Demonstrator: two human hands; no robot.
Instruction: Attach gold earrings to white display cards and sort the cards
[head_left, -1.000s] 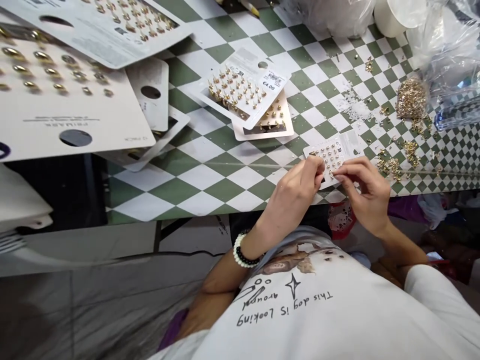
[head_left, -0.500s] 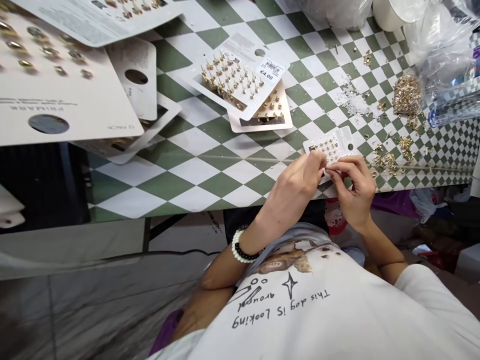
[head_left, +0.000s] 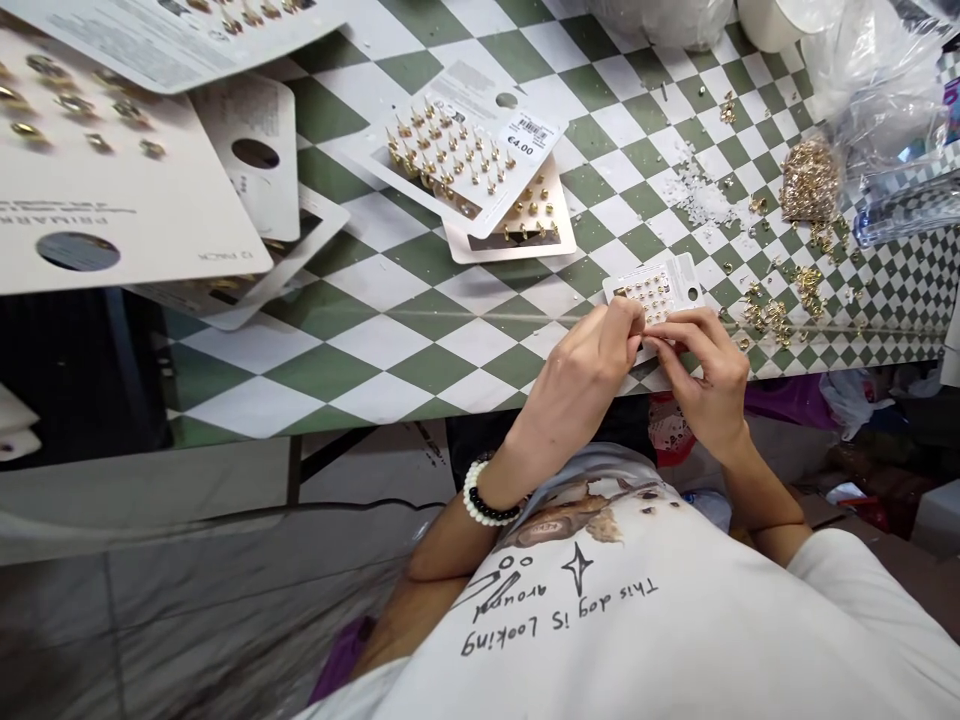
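Note:
My left hand (head_left: 581, 365), with a black and white bead bracelet (head_left: 484, 492) at its wrist, is bent into a pinch near the table's front edge. Its fingertips meet those of my right hand (head_left: 709, 370), which pinches too. Whatever sits between the fingertips is too small to make out. Just beyond the fingers lies a small white earring card (head_left: 684, 275) with rows of gold studs; its near part is hidden by my hands. To the right are loose gold earring pieces (head_left: 772, 315).
A pile of gold pieces (head_left: 810, 180) and scattered clear bits (head_left: 701, 195) lie farther right, by plastic bags (head_left: 862, 90) and a white cup (head_left: 776, 22). Earring cards (head_left: 487, 120) overlap at the centre; larger cards (head_left: 150, 220) stack at left on the checkered table (head_left: 397, 365).
The whole view has shifted slightly, with the table things a little farther left. Both hands keep their pinch at nearly the same spot by the card.

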